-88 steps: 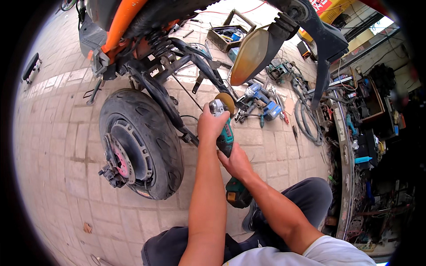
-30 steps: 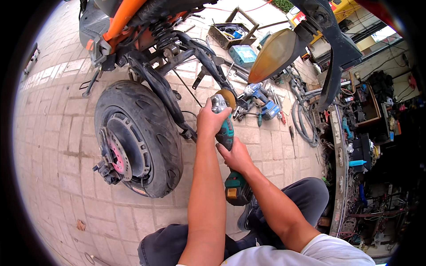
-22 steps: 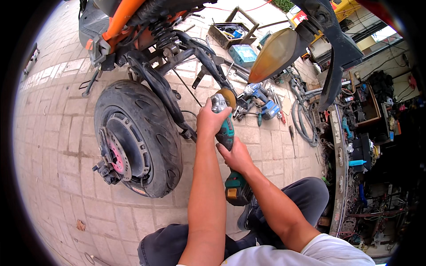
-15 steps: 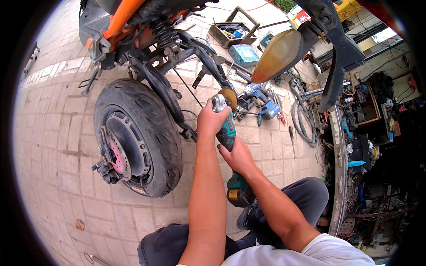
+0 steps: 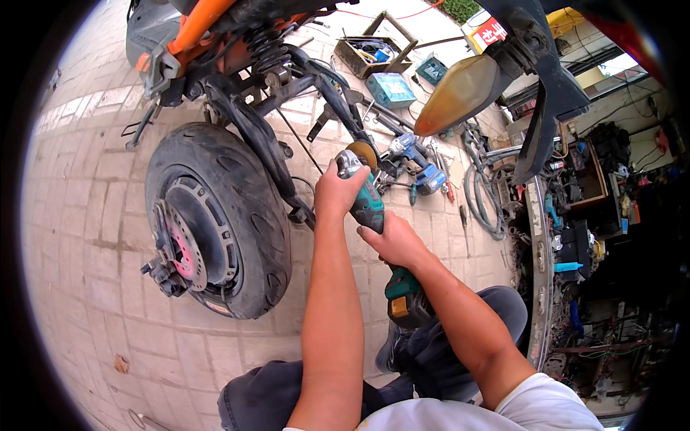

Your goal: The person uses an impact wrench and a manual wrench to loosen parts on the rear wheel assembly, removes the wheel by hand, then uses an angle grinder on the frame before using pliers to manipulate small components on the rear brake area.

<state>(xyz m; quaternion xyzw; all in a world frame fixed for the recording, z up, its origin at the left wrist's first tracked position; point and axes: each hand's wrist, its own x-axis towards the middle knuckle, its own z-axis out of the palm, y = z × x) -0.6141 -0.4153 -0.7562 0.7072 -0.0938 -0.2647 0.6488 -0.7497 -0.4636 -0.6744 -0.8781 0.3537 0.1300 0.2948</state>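
Observation:
A teal cordless angle grinder [image 5: 369, 204] is held in both hands, its battery end hanging lower right by my knee. My left hand [image 5: 338, 191] is closed round the grinder's metal head. My right hand [image 5: 397, 239] wraps the body lower down and hides part of it. The brownish cutting disc [image 5: 365, 152] sits at the end of a black swingarm [image 5: 350, 115]; whether it touches the metal I cannot tell. Left of my hands a scooter wheel [image 5: 219, 223] with a brake disc lies tilted on the paving, off the frame.
A blue cordless impact wrench [image 5: 424, 169], a screwdriver [image 5: 464, 223] and a coiled hose [image 5: 487, 201] lie to the right. An open toolbox [image 5: 363, 61] and a teal case [image 5: 390, 90] stand farther off. A turn signal [image 5: 456, 90] hangs overhead at right. Cluttered shelves [image 5: 596, 187] line the right side.
The grinder's battery end has swung to the right, and my right hand has moved slightly right with it. My left hand keeps its hold on the head. The view has shifted a little.

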